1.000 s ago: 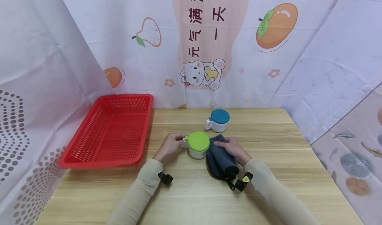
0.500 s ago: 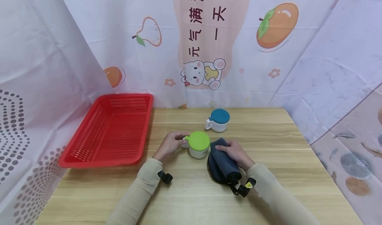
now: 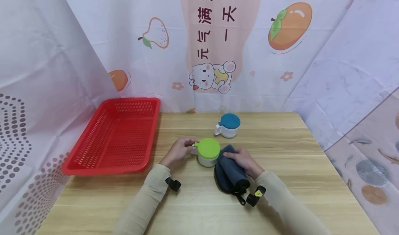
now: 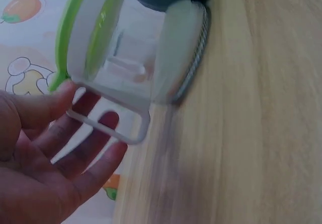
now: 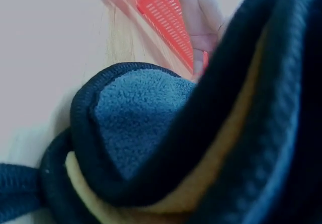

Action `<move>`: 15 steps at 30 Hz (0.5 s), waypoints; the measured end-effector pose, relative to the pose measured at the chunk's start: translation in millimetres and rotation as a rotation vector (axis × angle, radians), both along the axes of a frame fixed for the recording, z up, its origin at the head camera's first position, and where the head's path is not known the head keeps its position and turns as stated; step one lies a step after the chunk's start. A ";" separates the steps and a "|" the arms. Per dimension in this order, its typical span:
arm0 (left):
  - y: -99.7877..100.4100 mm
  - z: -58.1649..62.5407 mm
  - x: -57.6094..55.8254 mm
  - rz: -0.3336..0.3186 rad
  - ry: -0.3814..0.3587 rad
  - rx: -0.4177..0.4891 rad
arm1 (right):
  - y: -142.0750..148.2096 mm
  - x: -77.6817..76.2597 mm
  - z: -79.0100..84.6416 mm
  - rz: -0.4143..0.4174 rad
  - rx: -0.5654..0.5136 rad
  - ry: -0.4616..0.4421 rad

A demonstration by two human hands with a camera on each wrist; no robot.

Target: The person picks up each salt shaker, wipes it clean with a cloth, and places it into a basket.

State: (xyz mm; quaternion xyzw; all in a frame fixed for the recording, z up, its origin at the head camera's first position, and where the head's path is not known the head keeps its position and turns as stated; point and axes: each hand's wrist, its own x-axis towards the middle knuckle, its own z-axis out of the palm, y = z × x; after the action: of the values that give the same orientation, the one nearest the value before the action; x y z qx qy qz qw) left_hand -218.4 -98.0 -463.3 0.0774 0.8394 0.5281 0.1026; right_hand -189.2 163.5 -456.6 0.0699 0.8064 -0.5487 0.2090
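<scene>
grips a squat clear-walled jar with a lime-green lid (image 3: 208, 152) by its looped whitish handle (image 4: 144, 128) with the left hand (image 3: 180, 149), near the centre of the head view, upright on a pale wood-grain tabletop (image 3: 193, 210). holds a folded dark blue-grey fabric piece with black edging (image 3: 232, 172) in the right hand (image 3: 246, 161), just right of the jar and seemingly touching its side.

could skid or tilt the jar through too hard a push from the fabric, with steadying only on the handle side. might pop the lid, given a thumb (image 4: 61, 95) so near its green tab (image 3: 196, 144). could also let a fold slip, or snag the black loop (image 3: 241, 201) below the bundle.

relative to the left fingertips (image 4: 111, 119): behind the handle's loop in the left wrist view, with the jar body farther up the frame. cannot tell how tight. right thumb across the top of the fabric, other fingers mostly hidden. farther off, a red slotted plastic basket (image 3: 152, 131) at the left and a white teal-lidded jar (image 3: 229, 125) above centre.
</scene>
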 end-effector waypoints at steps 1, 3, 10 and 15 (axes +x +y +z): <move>-0.1 -0.1 0.1 -0.012 0.000 0.004 | -0.1 0.0 0.1 0.001 0.003 -0.001; -0.6 -0.3 0.2 -0.027 -0.004 0.013 | -0.1 0.2 0.1 0.001 0.005 0.001; -2.7 1.4 0.9 -0.040 -0.036 0.064 | -0.4 0.1 -0.2 0.008 0.003 -0.001; -3.4 2.2 0.8 -0.046 -0.034 0.067 | -0.4 -2.5 -0.3 0.004 0.013 0.000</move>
State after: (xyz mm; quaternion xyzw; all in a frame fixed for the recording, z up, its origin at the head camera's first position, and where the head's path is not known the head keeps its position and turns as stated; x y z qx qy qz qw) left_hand -217.5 -101.3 -461.1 0.0913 0.8174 0.5546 0.1263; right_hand -191.6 163.1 -456.9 0.0699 0.8100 -0.5431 0.2098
